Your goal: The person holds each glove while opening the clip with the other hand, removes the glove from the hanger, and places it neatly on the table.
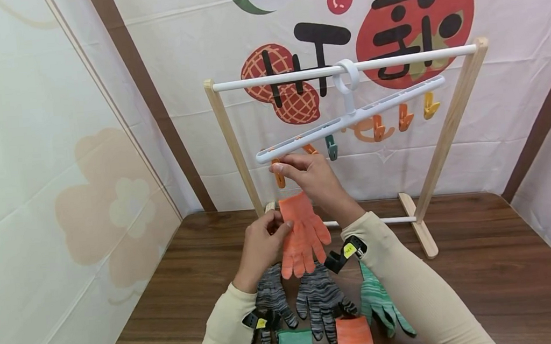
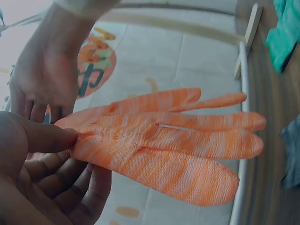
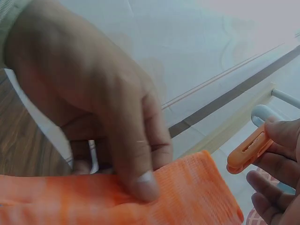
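An orange knit glove [image 1: 301,237] hangs fingers-down from my left hand [image 1: 264,244], which pinches it near the cuff between thumb and fingers. In the left wrist view the glove [image 2: 164,136] stretches out from the thumb. Just above the cuff, my right hand [image 1: 316,179] pinches an orange clothespin [image 1: 279,174] at the lower left end of the white hanger [image 1: 311,134]. The right wrist view shows this clothespin [image 3: 248,150] apart from the glove's cuff [image 3: 201,187]. The hanger is tilted, its left end low.
The hanger hooks over a white bar [image 1: 278,79] on a wooden-legged rack [image 1: 452,131]. A green clothespin [image 1: 332,147] and several orange and yellow ones hang from it. Grey-black gloves [image 1: 321,300], green gloves [image 1: 383,304] and another orange glove [image 1: 355,339] lie on the wooden table [image 1: 502,273].
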Motion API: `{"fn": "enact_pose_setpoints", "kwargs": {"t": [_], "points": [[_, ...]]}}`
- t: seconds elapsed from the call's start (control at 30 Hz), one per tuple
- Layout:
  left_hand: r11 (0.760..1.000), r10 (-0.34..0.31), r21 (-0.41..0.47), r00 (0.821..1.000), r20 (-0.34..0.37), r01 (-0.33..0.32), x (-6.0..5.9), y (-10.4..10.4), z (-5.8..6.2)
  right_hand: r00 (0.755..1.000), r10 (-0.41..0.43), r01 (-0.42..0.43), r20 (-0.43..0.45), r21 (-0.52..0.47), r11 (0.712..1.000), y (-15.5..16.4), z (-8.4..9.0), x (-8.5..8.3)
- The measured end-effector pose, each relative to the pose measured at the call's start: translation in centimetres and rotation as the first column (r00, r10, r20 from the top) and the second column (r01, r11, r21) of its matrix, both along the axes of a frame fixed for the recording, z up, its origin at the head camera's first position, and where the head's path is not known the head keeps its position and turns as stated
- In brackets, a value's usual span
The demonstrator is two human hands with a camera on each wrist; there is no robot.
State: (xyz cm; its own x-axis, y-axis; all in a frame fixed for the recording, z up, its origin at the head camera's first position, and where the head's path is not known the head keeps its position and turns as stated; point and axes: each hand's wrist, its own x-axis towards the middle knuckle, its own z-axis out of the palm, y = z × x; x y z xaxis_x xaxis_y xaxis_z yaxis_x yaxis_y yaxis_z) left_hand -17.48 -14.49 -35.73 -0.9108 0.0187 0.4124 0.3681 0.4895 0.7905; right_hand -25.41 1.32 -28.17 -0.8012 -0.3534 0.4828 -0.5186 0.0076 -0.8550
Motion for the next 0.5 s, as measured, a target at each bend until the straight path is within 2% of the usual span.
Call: {"fn": "enact_pose_setpoints", "kwargs": {"t": [0.13,0.23,0.33,0.5], "points": [[0.997,-0.07,0.04,0.996,0.053,0.068,1.4,1.1,-0.8,1.0,-0.01,0.01,-0.001,0.008,1.0,0.0,0.0,-0.1],[0.988,-0.136,0.087,0.984,0.111,0.127,2.4,2.1,-1.3,1.0,-0.008,0.009,-0.015,0.008,1.0,0.1,0.0,-0.1],[0.975,-0.196,0.139,0.965,0.173,0.174,3.4,3.3,-1.8,1.0,-0.006,0.006,-0.027,0.009,1.0,0.2,0.0,-0.2],[0.945,-0.275,0.251,0.925,0.261,0.21,5.1,5.7,-2.9,1.0,-0.008,0.008,-0.021,0.018,1.0,0.3,0.0,-0.2]]}}
